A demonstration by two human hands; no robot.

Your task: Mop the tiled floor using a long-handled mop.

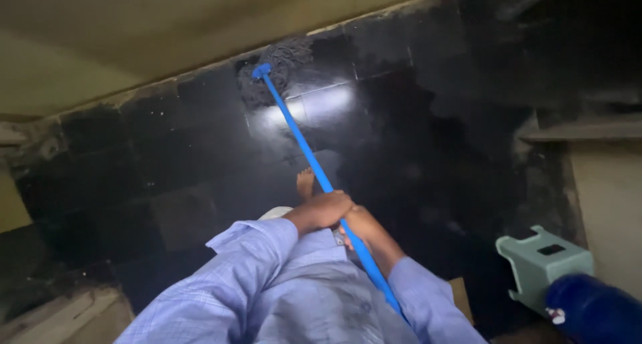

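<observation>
Blue plastic fills both grips: the left hand (326,209) is closed around the mop handle (304,150), and the right hand (360,225) is wrapped around the same pole just below it, the two hands touching one another. Pale blue checked shirt sleeves (247,264) run back from both wrists toward the bottom of the view. From the hands the handle slants up and to the left across the dark tiled floor (174,143) to a blue socket, where the grey string mop head (284,59) lies spread on the tiles right against the foot of the yellowish wall (134,29). A bright patch of light shines on the wet-looking tiles just beside the handle. A bare foot (305,182) stands on the floor just above the hands, close to the pole. Well off to the right, a small pale green plastic stool (543,264) lies tipped near a beige wall, with a dark blue rounded object (592,310) just beside it at the lower right corner.
</observation>
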